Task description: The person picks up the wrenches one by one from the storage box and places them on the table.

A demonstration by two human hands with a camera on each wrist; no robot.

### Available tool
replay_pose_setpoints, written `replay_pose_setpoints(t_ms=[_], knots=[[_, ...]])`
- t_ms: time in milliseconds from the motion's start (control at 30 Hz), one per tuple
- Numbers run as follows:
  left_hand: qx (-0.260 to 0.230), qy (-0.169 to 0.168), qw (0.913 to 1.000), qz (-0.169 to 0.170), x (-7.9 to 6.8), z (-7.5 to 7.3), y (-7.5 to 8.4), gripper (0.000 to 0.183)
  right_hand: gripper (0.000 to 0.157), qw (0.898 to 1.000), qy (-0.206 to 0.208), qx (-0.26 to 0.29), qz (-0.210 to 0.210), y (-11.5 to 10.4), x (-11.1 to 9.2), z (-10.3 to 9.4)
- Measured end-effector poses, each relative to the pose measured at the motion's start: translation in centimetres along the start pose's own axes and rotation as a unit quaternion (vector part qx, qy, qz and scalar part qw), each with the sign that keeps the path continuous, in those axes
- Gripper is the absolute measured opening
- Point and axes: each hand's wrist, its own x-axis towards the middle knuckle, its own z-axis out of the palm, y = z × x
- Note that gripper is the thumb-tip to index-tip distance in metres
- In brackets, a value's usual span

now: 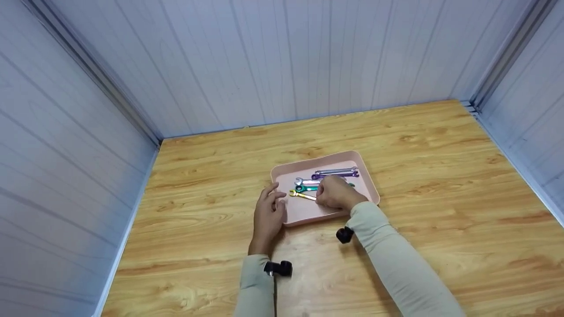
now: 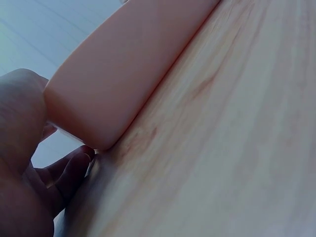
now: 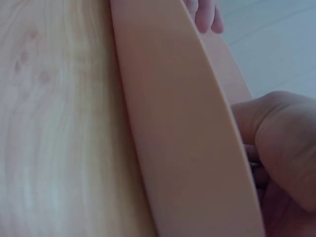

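Observation:
A shallow pink tray (image 1: 304, 215) holds several small combination wrenches. My right hand (image 1: 335, 192) reaches over the tray's near wall, fingers curled at the right end of a yellow wrench (image 1: 302, 195), hiding that end. Just beyond lie a green wrench (image 1: 301, 188) and a silver wrench (image 1: 299, 181), both partly covered by the hand. A purple wrench (image 1: 316, 176) and more silver wrenches (image 1: 335, 170) lie farther back. My left hand (image 1: 268, 215) holds the tray's near left corner; in the left wrist view, its thumb side meets the rim (image 2: 52, 81) and fingertips (image 2: 81, 157) lie low beside the wall.
The tray stands on a wood-grain table (image 1: 198, 211). A pale panelled wall (image 1: 264, 61) rises behind the table, with a left side wall (image 1: 66, 158) and a right side wall (image 1: 524, 101). Black wrist cameras (image 1: 280, 268) sit on both sleeves.

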Motion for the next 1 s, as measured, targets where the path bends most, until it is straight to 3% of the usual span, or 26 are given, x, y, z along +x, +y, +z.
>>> replay_pose_setpoints(t_ms=[300, 467, 700, 867, 1000], knots=[[-0.012, -0.001, 0.9999, 0.009, -0.5, 0.7, 0.1, 0.019, 0.036, 0.997, -0.056, -0.013, 0.046, 0.1, 0.1, -0.9], [0.001, 0.013, 0.9999, 0.010, -0.5, 0.4, 0.2, 0.018, 0.033, 0.995, -0.078, 0.034, 0.050, 0.0, 0.5, -1.0], [0.004, -0.004, 0.9999, 0.010, 0.0, 0.3, 0.2, 0.019, 0.036, 0.994, -0.068, 0.082, 0.034, 0.8, 0.4, -1.1], [0.006, 0.000, 0.9996, 0.027, 0.2, 0.1, 0.1, 0.019, 0.022, 0.992, -0.065, 0.105, 0.004, 1.3, 0.4, -1.1], [0.002, 0.001, 0.9998, 0.022, 0.1, 0.0, -0.1, 0.018, 0.015, 0.989, -0.065, 0.133, 0.009, 1.6, 0.4, -1.1]])
